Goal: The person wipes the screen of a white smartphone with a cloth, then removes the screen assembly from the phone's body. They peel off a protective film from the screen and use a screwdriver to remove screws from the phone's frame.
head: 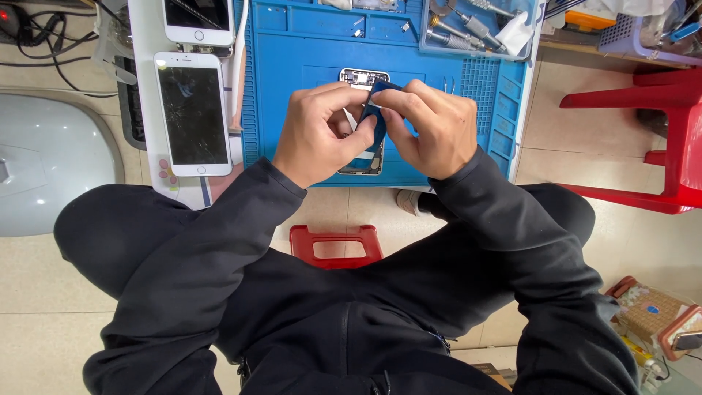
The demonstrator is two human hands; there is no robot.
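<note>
Left hand [322,132] and right hand [428,128] raised together, fingers curled, fingertips pinching, thumbs meeting, both forearms angled inward.

Place: a small phone repair workshop, seen from above a seated person.
Work surface: a blue repair mat [307,66] with moulded compartments along its far and right edges covers the table [142,44].
Opened device: a phone with its insides bared [363,77] lies in the middle of the mat.
Waiting devices: a white phone with a cracked screen [193,113] lies left of the mat, a second white phone [199,20] just beyond it.
Tools: screwdrivers sit in a clear tray [475,29] at the far right of the mat.
Seating: a red plastic stool [336,245] near, a red plastic chair [662,139] right, on a tiled floor [578,146].
</note>
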